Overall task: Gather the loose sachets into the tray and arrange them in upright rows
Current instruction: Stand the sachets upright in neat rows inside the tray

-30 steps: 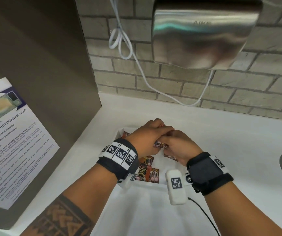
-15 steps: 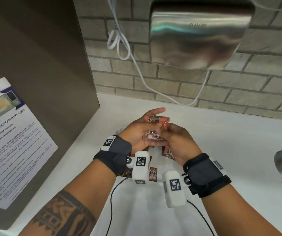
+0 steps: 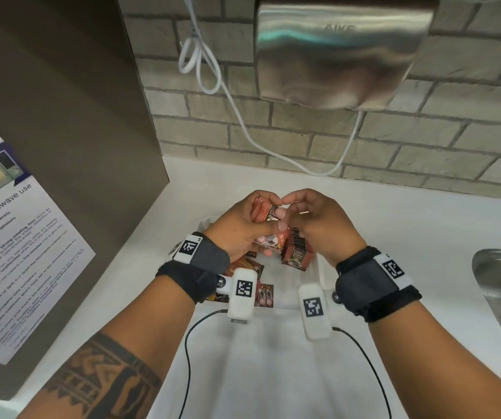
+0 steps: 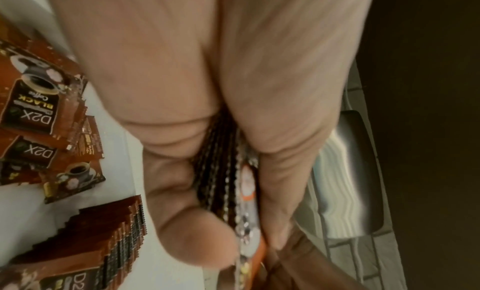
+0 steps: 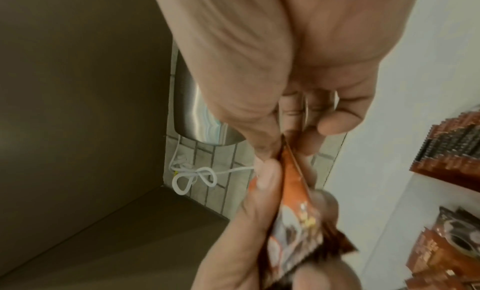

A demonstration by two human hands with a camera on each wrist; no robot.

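Head view: left hand (image 3: pixel 244 225) grips a bundle of sachets (image 3: pixel 268 213) while right hand (image 3: pixel 318 219) pinches its edge (squaring them, I'd guess). Upright row (image 3: pixel 296 252) waits in the tray (image 3: pixel 323 272) below.

Orange-brown sachets (image 3: pixel 268 214), white tray (image 3: pixel 323 273), grey-brick wall (image 3: pixel 424 146)

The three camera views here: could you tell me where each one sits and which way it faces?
Head: on the head, looking forward and down at both hands, left hand and right hand, and the forearms.
Left wrist: along the left palm at its held stack of sachets.
Right wrist: along the right hand's fingers.
All three show the hand dryer and upright row of sachets.
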